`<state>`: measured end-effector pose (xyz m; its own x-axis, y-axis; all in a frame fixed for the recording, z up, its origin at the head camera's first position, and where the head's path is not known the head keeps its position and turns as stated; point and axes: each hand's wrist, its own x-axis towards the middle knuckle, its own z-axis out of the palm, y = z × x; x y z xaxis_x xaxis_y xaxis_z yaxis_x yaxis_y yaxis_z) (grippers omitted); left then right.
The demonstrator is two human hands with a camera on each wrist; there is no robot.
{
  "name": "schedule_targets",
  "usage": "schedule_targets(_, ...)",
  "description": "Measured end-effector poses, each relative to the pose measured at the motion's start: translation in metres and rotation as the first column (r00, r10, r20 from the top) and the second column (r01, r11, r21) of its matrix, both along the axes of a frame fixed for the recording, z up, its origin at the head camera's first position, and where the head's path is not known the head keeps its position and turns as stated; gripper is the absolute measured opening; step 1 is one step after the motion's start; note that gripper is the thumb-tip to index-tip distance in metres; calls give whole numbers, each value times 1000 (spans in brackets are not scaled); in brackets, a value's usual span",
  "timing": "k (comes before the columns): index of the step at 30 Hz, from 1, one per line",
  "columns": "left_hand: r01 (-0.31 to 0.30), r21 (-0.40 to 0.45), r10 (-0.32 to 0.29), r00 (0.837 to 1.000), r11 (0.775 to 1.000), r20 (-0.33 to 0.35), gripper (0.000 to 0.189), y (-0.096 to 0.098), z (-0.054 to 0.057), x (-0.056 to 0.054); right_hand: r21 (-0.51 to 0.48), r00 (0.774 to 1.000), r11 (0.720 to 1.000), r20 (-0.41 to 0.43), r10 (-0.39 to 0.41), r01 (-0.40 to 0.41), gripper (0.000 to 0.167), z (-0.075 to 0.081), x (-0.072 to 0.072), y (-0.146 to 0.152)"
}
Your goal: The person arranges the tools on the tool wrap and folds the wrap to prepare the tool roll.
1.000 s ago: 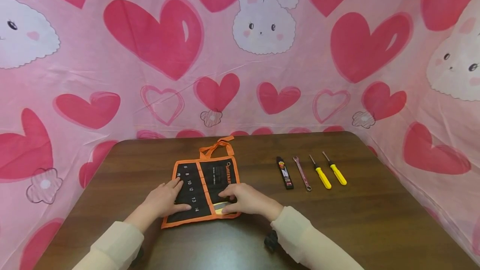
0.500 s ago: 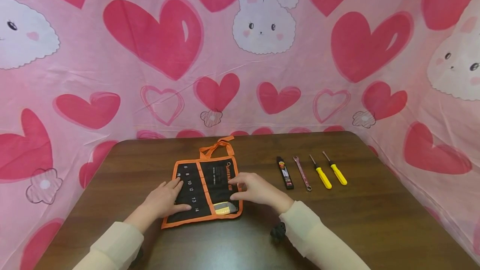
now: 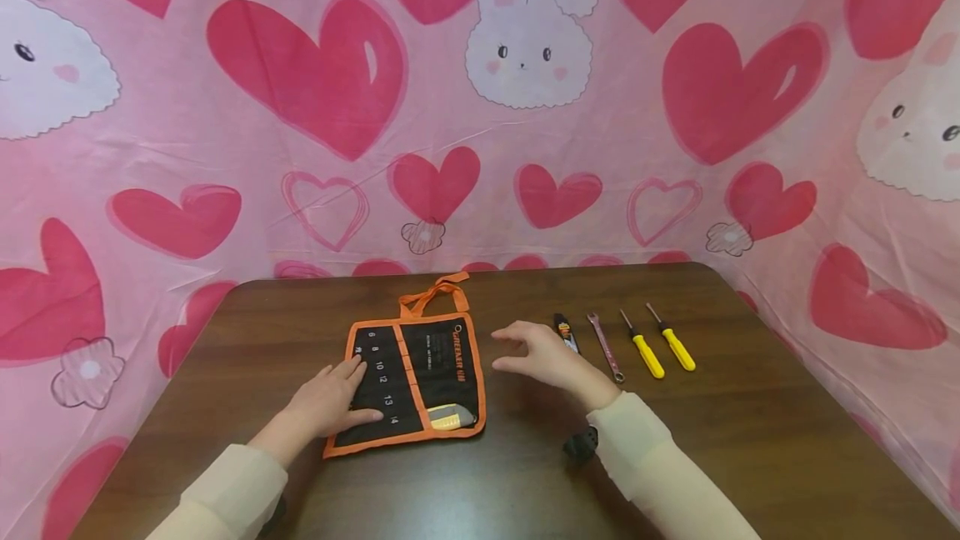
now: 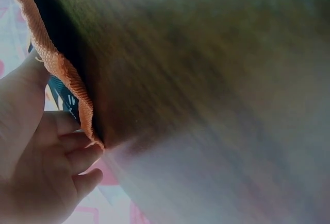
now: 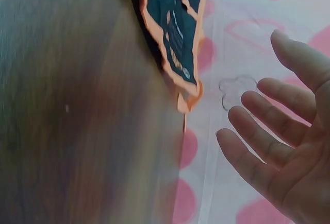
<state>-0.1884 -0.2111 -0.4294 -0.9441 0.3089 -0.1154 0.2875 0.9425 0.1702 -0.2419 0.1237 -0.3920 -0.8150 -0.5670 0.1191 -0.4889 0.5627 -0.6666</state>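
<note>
Pouch, one; screwdrivers, two

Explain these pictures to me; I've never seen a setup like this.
No machine here: these are a person's bare hands. The wide picture comes from a camera worn on the head, looking forward and down; the two smaller ones come from cameras on the wrists. On the table lies a pouch, with a knife at its near right corner. To the right are a black case, a wrench and two screwdrivers. The left hand rests on the pouch; the right hand hovers beside it, holding nothing.
</note>
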Motion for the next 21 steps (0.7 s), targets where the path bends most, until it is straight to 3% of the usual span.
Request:
schedule_targets(7,-7,-4,7,1000,1000,9,93,1,-1,0,-16,999,999,-7,-52,51,47,1,-5,18)
schedule_targets(16,-10,-13,10,1000,1000,5,93,1,-2,-1,-24,989,993,-91,-116,114,46,-3,-13,38)
schedule_targets(21,-16,-18,16,1000,1000,11,93,1,-1,-1,-46,984,987,-80,-160,156,47,-6,-17,47)
